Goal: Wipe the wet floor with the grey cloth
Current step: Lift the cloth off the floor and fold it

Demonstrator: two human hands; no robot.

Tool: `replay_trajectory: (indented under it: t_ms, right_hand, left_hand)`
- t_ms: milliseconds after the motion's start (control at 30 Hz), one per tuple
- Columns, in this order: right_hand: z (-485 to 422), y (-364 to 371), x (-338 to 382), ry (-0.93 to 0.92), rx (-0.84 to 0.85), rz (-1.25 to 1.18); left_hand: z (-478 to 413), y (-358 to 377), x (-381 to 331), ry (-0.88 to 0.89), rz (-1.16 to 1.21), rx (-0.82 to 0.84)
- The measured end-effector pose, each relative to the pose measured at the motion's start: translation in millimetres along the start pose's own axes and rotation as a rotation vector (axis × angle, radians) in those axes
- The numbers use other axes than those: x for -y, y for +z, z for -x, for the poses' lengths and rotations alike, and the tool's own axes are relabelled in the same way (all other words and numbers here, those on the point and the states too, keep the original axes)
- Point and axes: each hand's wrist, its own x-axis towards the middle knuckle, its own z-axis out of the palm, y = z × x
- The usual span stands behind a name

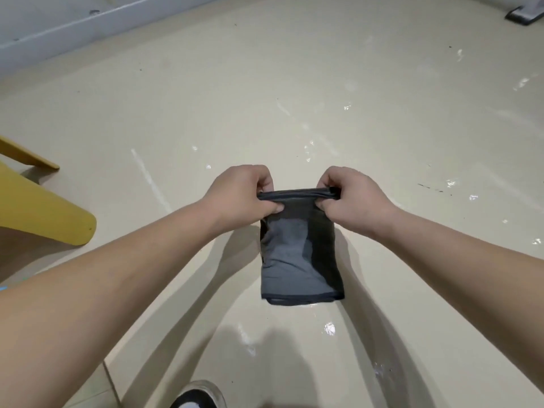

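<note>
The grey cloth (297, 254) hangs folded in front of me, above the cream floor (368, 119). Part of it is darker, as if damp, and a dark hem runs along its lower edge. My left hand (244, 195) pinches the cloth's top left corner, and my right hand (350, 198) pinches the top right corner. The top edge is stretched straight between them. Shiny wet patches and droplets glint on the floor, mostly to the right of the cloth and below it.
A yellow chair (44, 207) stands at the left edge. A white skirting board (73, 25) runs along the wall at top left. A dark flat object (524, 13) lies at top right. My black and white shoe (197, 396) shows at the bottom.
</note>
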Motion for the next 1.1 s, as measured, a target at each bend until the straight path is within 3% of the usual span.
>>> replay_trajectory:
  t_ms: [67, 233, 333, 400, 500, 567, 733, 833, 967, 1100]
  right_hand:
    - [2, -8, 2, 0.014, 0.172, -0.033]
    - [21, -7, -17, 0.066, 0.57, 0.209]
    - [32, 4, -37, 0.197, 0.69, 0.25]
    - [33, 12, -49, 0.263, 0.62, 0.239]
    - [32, 27, -59, 0.343, 0.437, 0.263]
    - [32, 39, -59, 0.444, 0.344, 0.136]
    - [34, 67, -53, 0.722, 0.15, -0.321]
    - [38, 80, -51, 0.817, 0.124, -0.385]
    - [37, 86, -47, 0.673, 0.239, -0.143]
    - [27, 76, -25, 0.487, 0.233, -0.196]
  left_hand:
    - [11, -1, 1, 0.016, 0.031, 0.061]
    - [54, 32, 16, 0.108, -0.031, 0.341]
    - [70, 53, 27, 0.074, -0.08, 0.563]
    - [67, 58, 35, -0.008, -0.025, 0.533]
    - [53, 69, 46, -0.133, -0.075, 0.256]
    - [49, 83, 48, -0.229, -0.085, 0.214]
    - [50, 114, 40, -0.542, 0.269, 0.147]
    - [55, 116, 38, -0.693, 0.517, 0.134]
    - [64, 110, 40, -0.592, 0.463, 0.13]
    - [70, 84, 39, -0.48, 0.525, 0.115]
